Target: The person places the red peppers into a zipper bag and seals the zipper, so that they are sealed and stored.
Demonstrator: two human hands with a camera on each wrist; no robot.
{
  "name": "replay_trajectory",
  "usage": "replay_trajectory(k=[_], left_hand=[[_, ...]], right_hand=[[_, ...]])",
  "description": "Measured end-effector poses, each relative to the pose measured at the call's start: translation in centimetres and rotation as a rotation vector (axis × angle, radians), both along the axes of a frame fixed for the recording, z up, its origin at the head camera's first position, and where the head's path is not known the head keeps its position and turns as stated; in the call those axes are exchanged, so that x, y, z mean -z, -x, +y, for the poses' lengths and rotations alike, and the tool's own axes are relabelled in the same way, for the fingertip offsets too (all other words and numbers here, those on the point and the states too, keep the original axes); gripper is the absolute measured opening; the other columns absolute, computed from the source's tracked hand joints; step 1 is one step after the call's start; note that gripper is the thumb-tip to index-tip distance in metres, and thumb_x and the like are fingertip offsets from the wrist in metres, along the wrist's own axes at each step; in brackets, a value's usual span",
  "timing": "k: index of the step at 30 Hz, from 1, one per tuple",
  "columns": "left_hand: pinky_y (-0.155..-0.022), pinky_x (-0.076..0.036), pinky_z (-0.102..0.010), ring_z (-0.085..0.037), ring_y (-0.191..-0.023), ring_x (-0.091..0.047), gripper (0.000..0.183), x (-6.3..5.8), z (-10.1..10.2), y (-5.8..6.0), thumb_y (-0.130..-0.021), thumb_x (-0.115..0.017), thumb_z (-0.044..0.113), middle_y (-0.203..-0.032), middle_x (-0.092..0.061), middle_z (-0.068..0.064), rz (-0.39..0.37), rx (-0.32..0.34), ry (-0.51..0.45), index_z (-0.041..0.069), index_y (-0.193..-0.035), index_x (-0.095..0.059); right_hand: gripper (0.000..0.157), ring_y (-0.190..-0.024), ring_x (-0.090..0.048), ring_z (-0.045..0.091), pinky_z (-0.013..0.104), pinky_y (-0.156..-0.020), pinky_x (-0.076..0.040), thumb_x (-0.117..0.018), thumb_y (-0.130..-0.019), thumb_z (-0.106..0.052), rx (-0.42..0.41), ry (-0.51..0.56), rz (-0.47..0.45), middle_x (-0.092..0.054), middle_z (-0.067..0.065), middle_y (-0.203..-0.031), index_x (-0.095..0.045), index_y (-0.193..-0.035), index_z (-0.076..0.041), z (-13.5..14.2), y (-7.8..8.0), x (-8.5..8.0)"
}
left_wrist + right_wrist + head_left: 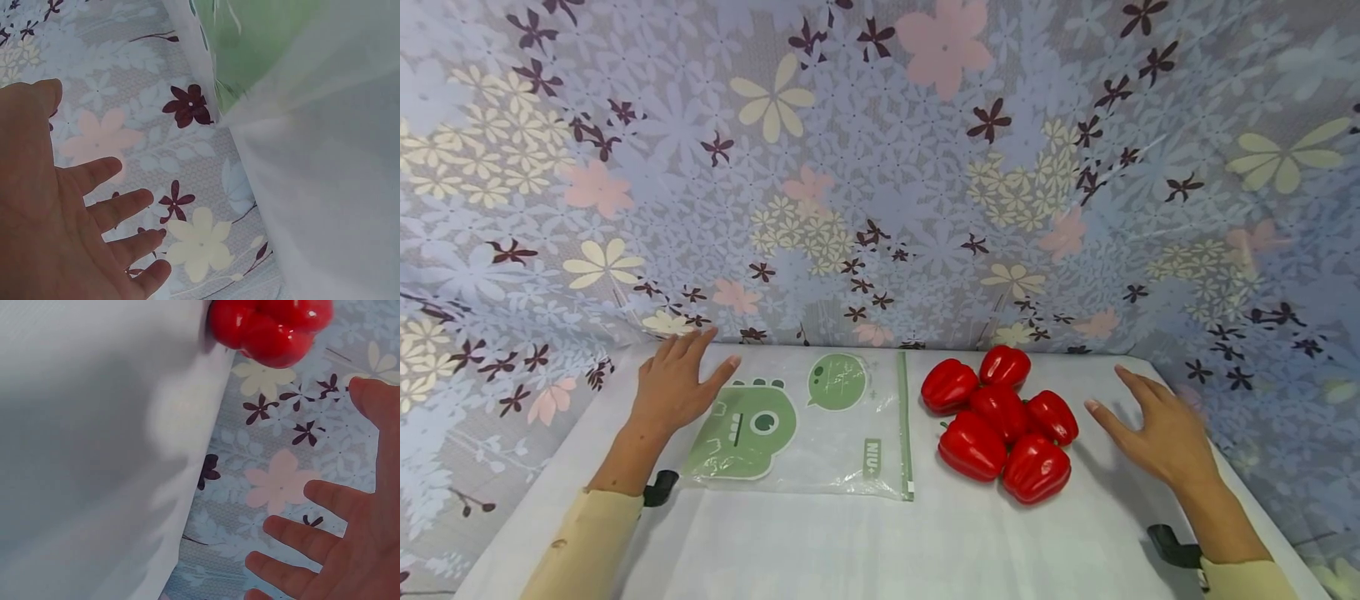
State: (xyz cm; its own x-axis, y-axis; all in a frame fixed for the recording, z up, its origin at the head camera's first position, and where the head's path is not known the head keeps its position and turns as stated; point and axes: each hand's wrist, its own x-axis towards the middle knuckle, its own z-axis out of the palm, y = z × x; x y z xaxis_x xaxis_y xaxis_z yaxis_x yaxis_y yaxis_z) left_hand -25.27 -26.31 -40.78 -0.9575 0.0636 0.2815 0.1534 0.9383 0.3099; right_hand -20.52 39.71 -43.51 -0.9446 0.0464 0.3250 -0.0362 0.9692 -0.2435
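A clear zip bag (842, 433) printed with a green cartoon monster lies flat on the white table, its green zip edge on the right. My left hand (673, 383) hovers by the bag's left end, fingers spread and holding nothing; the left wrist view shows the same hand (87, 212) and a corner of the bag (250, 44). Right of the bag sit several shiny red bell peppers (1000, 412) in a tight cluster. Beyond them, my right hand (1165, 429) is held with its fingers apart, empty. In the right wrist view one bell pepper (275, 331) shows at the top.
The white tabletop (820, 550) runs out toward the front. A flower-patterned cloth (880, 183) rises behind the table and hangs along both sides. Dark wrist-camera mounts (1172, 546) sit below both wrists.
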Motion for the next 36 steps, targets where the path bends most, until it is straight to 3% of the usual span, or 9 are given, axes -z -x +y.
replay_trajectory(k=[6, 15, 21, 36], left_hand=[[-0.110, -0.033, -0.079, -0.056, -0.147, -0.035, 0.078, 0.0, 0.4, -0.1, -0.106, -0.054, 0.057, -0.158, -0.043, -0.031, 0.014, 0.032, -0.029, 0.002, -0.160, -0.041], [-0.116, -0.033, -0.073, -0.057, -0.144, -0.038, 0.082, -0.7, 1.5, -0.3, -0.106, -0.052, 0.061, -0.158, -0.042, -0.034, -0.041, 0.052, -0.110, -0.001, -0.158, -0.042], [-0.116, -0.035, -0.071, -0.055, -0.143, -0.041, 0.082, -0.9, 2.6, -0.7, -0.105, -0.052, 0.062, -0.155, -0.046, -0.032, -0.044, 0.063, -0.129, -0.002, -0.156, -0.045], [-0.107, -0.045, -0.068, -0.049, -0.137, -0.051, 0.075, -0.7, 5.7, -1.6, -0.106, -0.054, 0.059, -0.148, -0.057, -0.025, -0.065, 0.162, -0.194, 0.000, -0.152, -0.051]], right_hand=[[0.084, -0.126, -0.048, 0.064, 0.084, -0.096, -0.039, -0.068, -0.097, -0.056, -0.018, 0.013, 0.024, -0.047, 0.042, -0.144, -0.046, -0.155, 0.000, -0.6, -0.2, -0.5], [0.080, -0.125, -0.050, 0.062, 0.082, -0.096, -0.041, -0.072, -0.095, -0.053, -0.044, 0.029, 0.049, -0.050, 0.041, -0.143, -0.052, -0.149, 0.002, -1.9, -0.7, -1.6], [0.078, -0.124, -0.051, 0.060, 0.081, -0.096, -0.042, -0.074, -0.094, -0.052, -0.074, 0.026, 0.082, -0.053, 0.038, -0.142, -0.055, -0.147, 0.001, -2.7, -0.9, -2.1], [0.075, -0.124, -0.051, 0.058, 0.081, -0.094, -0.044, -0.083, -0.086, -0.040, -0.136, 0.017, 0.133, -0.055, 0.033, -0.142, -0.057, -0.146, -0.001, -5.5, -2.2, -3.7]])
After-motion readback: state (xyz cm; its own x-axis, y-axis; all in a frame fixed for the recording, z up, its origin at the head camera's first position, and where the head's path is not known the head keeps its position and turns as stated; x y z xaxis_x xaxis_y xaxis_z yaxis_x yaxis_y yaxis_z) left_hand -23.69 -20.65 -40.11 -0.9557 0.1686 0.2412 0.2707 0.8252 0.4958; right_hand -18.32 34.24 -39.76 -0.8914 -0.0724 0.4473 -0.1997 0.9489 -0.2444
